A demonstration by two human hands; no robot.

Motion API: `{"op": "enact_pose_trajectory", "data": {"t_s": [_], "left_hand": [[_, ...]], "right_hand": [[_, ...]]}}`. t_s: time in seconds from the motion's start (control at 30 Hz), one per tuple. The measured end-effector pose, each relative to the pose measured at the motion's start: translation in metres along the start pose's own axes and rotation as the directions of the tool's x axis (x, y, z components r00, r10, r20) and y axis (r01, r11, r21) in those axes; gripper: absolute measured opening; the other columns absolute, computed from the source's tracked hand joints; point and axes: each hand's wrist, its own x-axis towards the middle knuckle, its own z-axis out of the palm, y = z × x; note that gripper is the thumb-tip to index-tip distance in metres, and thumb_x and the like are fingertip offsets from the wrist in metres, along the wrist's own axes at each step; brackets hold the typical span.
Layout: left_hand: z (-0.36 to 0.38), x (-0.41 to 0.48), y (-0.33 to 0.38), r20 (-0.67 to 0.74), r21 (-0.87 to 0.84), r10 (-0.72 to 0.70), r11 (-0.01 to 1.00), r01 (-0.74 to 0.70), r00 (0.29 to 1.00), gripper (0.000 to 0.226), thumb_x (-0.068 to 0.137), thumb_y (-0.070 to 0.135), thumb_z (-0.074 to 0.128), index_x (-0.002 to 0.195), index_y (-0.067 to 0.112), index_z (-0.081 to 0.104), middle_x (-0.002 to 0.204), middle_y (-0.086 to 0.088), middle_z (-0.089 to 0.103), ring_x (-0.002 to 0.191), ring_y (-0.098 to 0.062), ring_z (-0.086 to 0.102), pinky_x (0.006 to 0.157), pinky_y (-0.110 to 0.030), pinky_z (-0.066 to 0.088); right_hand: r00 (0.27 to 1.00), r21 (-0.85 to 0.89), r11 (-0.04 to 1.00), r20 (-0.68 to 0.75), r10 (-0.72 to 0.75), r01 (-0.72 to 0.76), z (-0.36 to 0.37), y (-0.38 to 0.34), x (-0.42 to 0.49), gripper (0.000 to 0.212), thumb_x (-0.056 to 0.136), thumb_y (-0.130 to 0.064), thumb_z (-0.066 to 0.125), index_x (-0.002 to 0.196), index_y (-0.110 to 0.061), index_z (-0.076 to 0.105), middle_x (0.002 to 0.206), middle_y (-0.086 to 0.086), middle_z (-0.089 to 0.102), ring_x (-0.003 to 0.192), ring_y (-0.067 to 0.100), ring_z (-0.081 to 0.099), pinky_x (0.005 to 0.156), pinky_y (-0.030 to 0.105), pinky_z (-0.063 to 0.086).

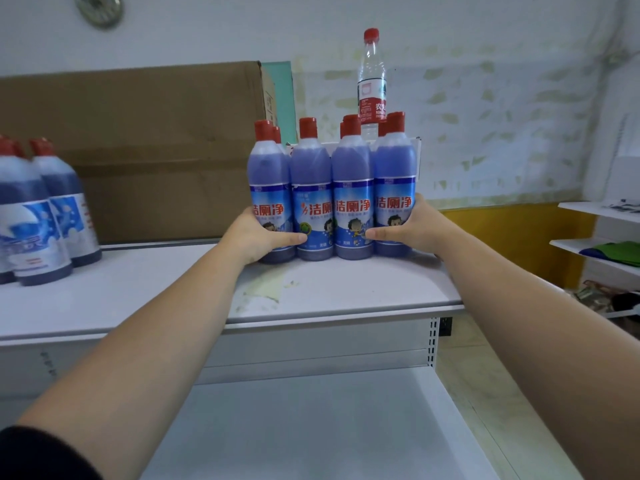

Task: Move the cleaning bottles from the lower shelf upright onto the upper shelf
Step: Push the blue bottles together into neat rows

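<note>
Upper shelf (346, 289) carries upright cleaning bottles (353, 188); left hand (263, 237) and right hand (412, 226) clamp the cluster between them, thumbs across fronts.

Black sleeve (38, 453), left arm (145, 341)

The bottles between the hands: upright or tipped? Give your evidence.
Upright: the bottles stand on their bases on the upper shelf, red caps on top.
</note>
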Motion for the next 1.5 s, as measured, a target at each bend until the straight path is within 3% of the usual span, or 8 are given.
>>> {"op": "enact_pose_trajectory", "data": {"t_s": [0.33, 0.57, 0.77, 1.0, 1.07, 1.17, 1.3, 1.5], "left_hand": [[0.0, -0.001, -0.001, -0.005, 0.013, 0.002, 1.0, -0.002, 1.0, 0.06, 0.067, 0.023, 0.093, 0.114, 0.027, 0.056, 0.108, 0.011, 0.066, 0.099, -0.011, 0.062, 0.09, -0.031, 0.047], [0.0, 0.003, -0.005, -0.005, 0.012, -0.009, 1.0, 0.009, 1.0, 0.058, 0.066, 0.023, 0.094, 0.108, 0.032, 0.054, 0.105, 0.013, 0.065, 0.102, -0.013, 0.062, 0.092, -0.034, 0.048], [-0.004, 0.001, 0.002, 0.071, 0.054, -0.068, 0.996, 0.065, 0.995, 0.06, 0.07, 0.026, 0.091, 0.121, 0.025, 0.059, 0.113, 0.009, 0.067, 0.104, -0.014, 0.062, 0.093, -0.033, 0.047], [-0.008, -0.01, 0.009, 0.123, 0.055, -0.144, 0.989, 0.139, 0.982, 0.051, 0.068, 0.03, 0.09, 0.112, 0.028, 0.064, 0.118, 0.003, 0.071, 0.112, -0.021, 0.064, 0.108, -0.046, 0.046], [-0.007, -0.011, 0.007, 0.114, 0.029, -0.15, 0.989, 0.147, 0.982, 0.068, 0.055, 0.038, 0.092, 0.116, 0.027, 0.064, 0.118, 0.003, 0.071, 0.111, -0.021, 0.065, 0.108, -0.047, 0.046], [-0.006, -0.009, 0.01, 0.117, -0.018, -0.165, 0.986, 0.168, 0.979, 0.087, 0.042, 0.043, 0.097, 0.119, 0.027, 0.061, 0.117, 0.007, 0.07, 0.111, -0.018, 0.064, 0.105, -0.042, 0.046], [-0.006, -0.002, 0.017, 0.145, -0.155, -0.171, 0.969, 0.193, 0.975, 0.042, 0.075, 0.012, 0.087, 0.1, 0.028, 0.058, 0.101, 0.011, 0.065, 0.094, -0.009, 0.059, 0.087, -0.035, 0.04], [-0.002, 0.014, 0.005, 0.109, -0.226, -0.14, 0.961, 0.161, 0.984, 0.049, 0.069, 0.009, 0.089, 0.108, 0.024, 0.062, 0.109, 0.005, 0.071, 0.103, -0.013, 0.064, 0.074, -0.026, 0.047]], "right_hand": [[1.0, -0.022, 1.0, -0.011, 0.001, -0.001, 0.0, 0.006, 0.005, 0.123, 0.025, -0.075, 0.086, 0.133, -0.03, 0.049, 0.116, -0.009, 0.068, 0.107, 0.014, 0.066, 0.095, 0.043, 0.055], [1.0, -0.006, 1.0, -0.012, 0.007, -0.007, 0.002, 0.008, 0.007, 0.104, 0.042, -0.058, 0.091, 0.133, -0.027, 0.05, 0.117, -0.007, 0.068, 0.107, 0.016, 0.066, 0.096, 0.045, 0.055], [0.993, -0.051, 0.993, -0.046, 0.107, -0.109, 0.0, 0.009, 0.006, 0.125, 0.021, -0.075, 0.087, 0.13, -0.027, 0.049, 0.115, -0.006, 0.067, 0.106, 0.018, 0.065, 0.096, 0.047, 0.053], [0.975, -0.059, 0.973, -0.027, 0.222, -0.223, -0.004, 0.0, -0.005, 0.088, 0.054, -0.047, 0.091, 0.128, -0.022, 0.051, 0.117, 0.001, 0.066, 0.107, 0.024, 0.063, 0.099, 0.048, 0.051], [0.973, -0.027, 0.973, -0.034, 0.23, -0.231, -0.003, 0.0, -0.007, 0.087, 0.055, -0.044, 0.093, 0.127, -0.022, 0.05, 0.118, 0.0, 0.065, 0.109, 0.024, 0.062, 0.1, 0.048, 0.05], [0.977, 0.056, 0.977, -0.033, 0.21, -0.208, 0.0, -0.004, -0.008, 0.108, 0.03, -0.056, 0.098, 0.123, -0.026, 0.051, 0.116, -0.004, 0.066, 0.11, 0.021, 0.062, 0.099, 0.048, 0.051], [0.977, 0.139, 0.973, -0.083, 0.197, -0.184, 0.005, -0.007, -0.002, 0.13, 0.009, -0.064, 0.093, 0.126, -0.027, 0.049, 0.115, -0.005, 0.066, 0.109, 0.02, 0.063, 0.095, 0.049, 0.053], [0.981, 0.076, 0.987, -0.118, 0.152, -0.144, 0.008, -0.008, -0.002, 0.113, 0.028, -0.059, 0.091, 0.128, -0.029, 0.05, 0.116, -0.005, 0.066, 0.108, 0.02, 0.063, 0.095, 0.049, 0.053]]}}
